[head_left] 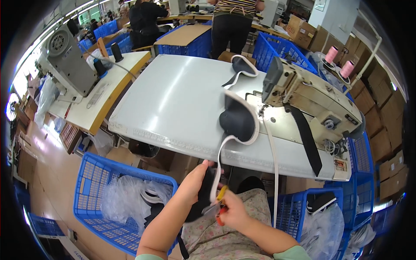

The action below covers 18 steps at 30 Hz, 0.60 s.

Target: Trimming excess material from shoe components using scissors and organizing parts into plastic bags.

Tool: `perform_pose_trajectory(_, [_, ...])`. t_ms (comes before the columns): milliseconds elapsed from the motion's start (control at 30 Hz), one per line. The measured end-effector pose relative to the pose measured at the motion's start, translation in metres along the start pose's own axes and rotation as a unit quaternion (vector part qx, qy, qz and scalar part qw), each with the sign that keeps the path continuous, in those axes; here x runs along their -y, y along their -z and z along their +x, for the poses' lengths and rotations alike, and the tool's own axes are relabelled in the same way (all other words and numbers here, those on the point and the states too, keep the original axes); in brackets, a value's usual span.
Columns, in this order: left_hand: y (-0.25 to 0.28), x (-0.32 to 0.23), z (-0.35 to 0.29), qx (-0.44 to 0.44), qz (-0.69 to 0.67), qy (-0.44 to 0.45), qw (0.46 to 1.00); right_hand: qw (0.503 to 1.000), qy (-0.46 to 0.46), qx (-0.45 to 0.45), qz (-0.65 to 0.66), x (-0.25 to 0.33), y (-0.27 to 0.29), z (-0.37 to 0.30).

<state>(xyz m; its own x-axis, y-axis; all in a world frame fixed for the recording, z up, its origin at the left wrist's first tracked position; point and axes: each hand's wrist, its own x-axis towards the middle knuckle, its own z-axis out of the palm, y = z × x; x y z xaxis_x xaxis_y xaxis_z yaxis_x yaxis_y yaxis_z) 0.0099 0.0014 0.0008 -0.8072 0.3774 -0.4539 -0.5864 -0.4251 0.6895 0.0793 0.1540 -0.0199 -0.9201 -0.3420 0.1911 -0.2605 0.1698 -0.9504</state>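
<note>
Close in front of my lap, my left hand point(195, 182) grips a black padded cup piece point(199, 203), blurred by motion. Its pale edging strip point(216, 184) runs up to a black moulded cup point(237, 120) lying on the sewing table. Farther back, another black piece with the same edging point(243, 65) rests at the table's far edge. My right hand point(236, 212) is closed round a pair of scissors point(222, 193) with yellow and red handles. Their blades touch or lie very near the strip's lower end; the exact contact is smeared.
A sewing machine point(312, 99) stands at the right of the white table point(169, 99), a black strap point(305, 141) hanging off it. Blue baskets with plastic bags flank me, left point(130, 171) and right point(336, 193). Another machine point(67, 60) is at left; people stand beyond.
</note>
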Motion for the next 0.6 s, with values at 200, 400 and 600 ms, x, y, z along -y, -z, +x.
perform_pose_trajectory(200, [0.024,0.015,-0.021,0.018,-0.018,0.066,0.997,0.995,0.043,0.079,-0.051,0.01,-0.025,-0.024])
perform_pose_trajectory(400, [0.023,0.03,-0.071,-0.255,0.322,-0.232,0.882,0.991,0.006,0.124,-0.045,0.029,0.01,-0.047])
perform_pose_trajectory(600, [-0.006,0.039,-0.094,-0.264,0.461,-0.303,0.791,0.904,-0.205,0.307,-0.215,0.04,0.091,-0.069])
